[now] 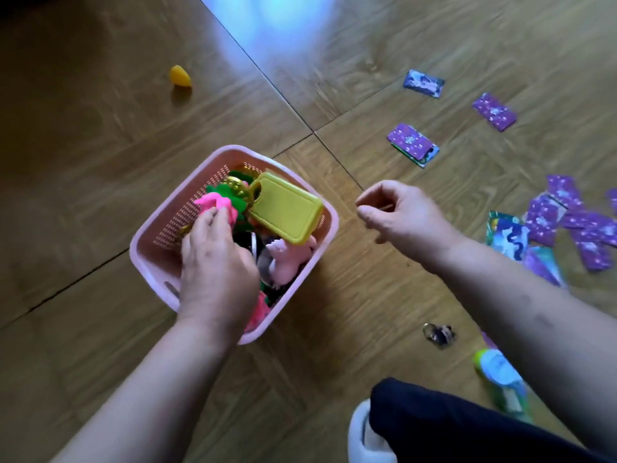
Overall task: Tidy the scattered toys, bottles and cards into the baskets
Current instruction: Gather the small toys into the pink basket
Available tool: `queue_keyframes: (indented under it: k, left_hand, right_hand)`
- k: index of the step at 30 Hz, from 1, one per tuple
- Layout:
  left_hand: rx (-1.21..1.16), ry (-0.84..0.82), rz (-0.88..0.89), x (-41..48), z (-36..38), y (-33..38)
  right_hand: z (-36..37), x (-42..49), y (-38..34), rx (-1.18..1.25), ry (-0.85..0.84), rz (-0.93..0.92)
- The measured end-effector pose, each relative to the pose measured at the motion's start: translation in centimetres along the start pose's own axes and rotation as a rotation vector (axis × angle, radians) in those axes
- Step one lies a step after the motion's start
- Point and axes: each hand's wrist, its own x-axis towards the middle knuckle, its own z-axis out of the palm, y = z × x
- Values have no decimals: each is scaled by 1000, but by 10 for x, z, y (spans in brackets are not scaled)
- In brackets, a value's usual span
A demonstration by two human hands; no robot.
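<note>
A pink basket [157, 235] stands on the wooden floor, filled with toys: a yellow-green toy cutting board [285, 208], a pink and green flower toy [217, 203] and a pale pink soft toy [288, 257]. My left hand [213, 259] reaches into the basket, its fingertips on the flower toy. My right hand [404, 212] hovers to the right of the basket, fingers loosely curled, holding nothing. Purple cards [414, 143] lie scattered on the floor to the right. A green and white bottle [500, 375] lies at the lower right.
A yellow toy corn [180, 76] lies on the floor at the far left. A small dark keyring-like object [439, 333] lies near the bottle. A heap of cards [567, 225] sits by my right forearm. My dark trouser leg [450, 426] and white slipper [362, 432] are bottom right.
</note>
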Motion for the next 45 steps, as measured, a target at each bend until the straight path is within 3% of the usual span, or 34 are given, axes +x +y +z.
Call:
queue_keyframes:
  k: [3, 6, 11, 13, 19, 22, 26, 29, 33, 37, 39, 43, 45]
  left_hand:
    - [18, -1, 161, -10, 16, 17]
    - [-13, -41, 321, -22, 32, 39]
    - [6, -197, 533, -35, 45, 56]
    - [8, -263, 647, -38, 58, 75]
    - [82, -399, 702, -41, 75, 93]
    - [105, -463, 715, -42, 84, 100]
    - [151, -567, 738, -45, 94, 108]
    - [163, -621, 760, -49, 102, 114]
    - [200, -692, 811, -56, 113, 124]
    - [226, -741, 830, -61, 126, 130]
    - [237, -763, 844, -64, 131, 132]
    - [266, -853, 968, -77, 145, 139]
    - [305, -921, 1071, -86, 160, 143]
  right_hand:
    - [-30, -27, 70, -272, -33, 251]
    - [-46, -62, 124, -538, -68, 364]
    - [-12, -95, 158, -933, -275, 217]
    - [-17, -104, 166, -939, -271, 231]
    - [-19, -117, 181, -940, -211, 77]
    - [-33, -129, 191, -711, -72, -63]
    - [-64, -142, 178, -89, 328, 219]
    - [-97, -149, 182, 331, 557, 324]
    - [-137, -164, 192, 973, 646, 366]
    - [-150, -180, 198, 1138, 633, 381]
    - [-140, -184, 203, 975, 566, 431]
    - [-99, -180, 220, -153, 303, 426]
    - [-81, -174, 226, -491, 90, 343]
